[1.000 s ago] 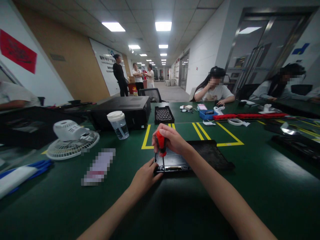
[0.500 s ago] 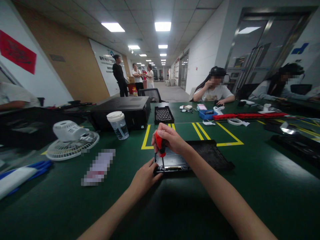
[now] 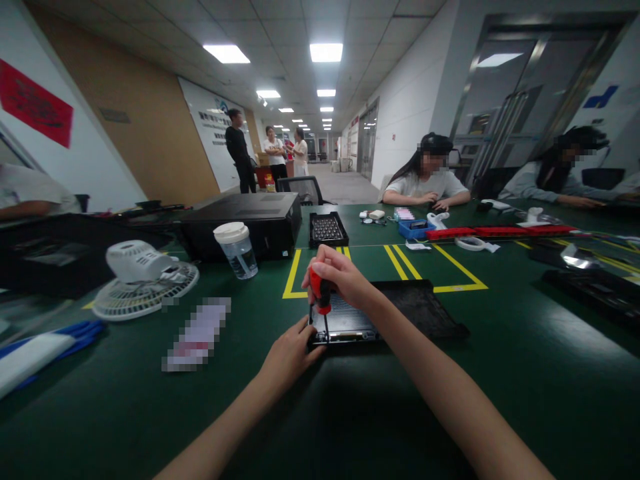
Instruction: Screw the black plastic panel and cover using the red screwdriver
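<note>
My right hand (image 3: 341, 272) is wrapped around the red and black handle of a screwdriver (image 3: 320, 287). The shaft points almost straight down, its tip at the near left corner of a flat black panel (image 3: 420, 310). That panel lies on the green table, with a ribbed silvery surface and a metallic strip along its near edge. Gripping the panel's left corner is my left hand (image 3: 293, 348), thumb at the near edge and fingers by the screwdriver tip. My right forearm hides part of the panel, and any screw under the tip is too small to make out.
Left stand a white fan (image 3: 145, 280), a lidded plastic cup (image 3: 236, 250) and a black computer case (image 3: 245, 223). A black tray of small parts (image 3: 328, 229) lies ahead; a blue box (image 3: 415, 229) and red strip (image 3: 500, 232) are right. Co-workers sit across the table.
My hands and the screwdriver hold nearly the same place. Across the table, a co-worker's raised hand has come down to the tabletop.
</note>
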A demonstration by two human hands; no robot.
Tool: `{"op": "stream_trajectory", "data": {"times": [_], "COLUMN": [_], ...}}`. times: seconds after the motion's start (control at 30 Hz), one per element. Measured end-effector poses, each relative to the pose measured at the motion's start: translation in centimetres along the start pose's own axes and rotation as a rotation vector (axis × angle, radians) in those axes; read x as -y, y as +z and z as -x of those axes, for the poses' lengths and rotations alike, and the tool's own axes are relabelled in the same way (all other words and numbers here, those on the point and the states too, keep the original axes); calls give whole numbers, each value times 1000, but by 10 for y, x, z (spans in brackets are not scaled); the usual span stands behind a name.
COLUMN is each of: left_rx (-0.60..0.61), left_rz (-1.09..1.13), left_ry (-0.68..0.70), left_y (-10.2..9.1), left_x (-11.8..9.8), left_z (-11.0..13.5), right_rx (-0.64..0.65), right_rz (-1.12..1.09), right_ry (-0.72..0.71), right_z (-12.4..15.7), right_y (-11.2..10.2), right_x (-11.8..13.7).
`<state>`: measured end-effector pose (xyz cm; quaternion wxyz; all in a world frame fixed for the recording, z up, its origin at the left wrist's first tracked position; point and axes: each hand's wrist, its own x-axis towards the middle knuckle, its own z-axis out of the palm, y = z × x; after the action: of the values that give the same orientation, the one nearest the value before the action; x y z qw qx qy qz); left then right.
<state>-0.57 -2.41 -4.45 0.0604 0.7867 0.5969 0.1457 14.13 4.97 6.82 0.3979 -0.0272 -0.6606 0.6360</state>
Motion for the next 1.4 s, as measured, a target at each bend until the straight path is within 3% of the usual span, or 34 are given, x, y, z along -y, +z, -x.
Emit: {"op": "stream_trajectory", "data": {"times": [1.03,1.4], "left_rx": [23,8], "left_rz": [88,15], "left_ry": [-46,-5], "left_y": [-1,-1], "left_x": [0,0], "left_z": [0,1], "right_rx": [-77,-92], "right_rz": [59,67], "right_ry": [25,18], "right_z": [0,0], "right_y": [0,0], "right_x": [-1,-3]}}
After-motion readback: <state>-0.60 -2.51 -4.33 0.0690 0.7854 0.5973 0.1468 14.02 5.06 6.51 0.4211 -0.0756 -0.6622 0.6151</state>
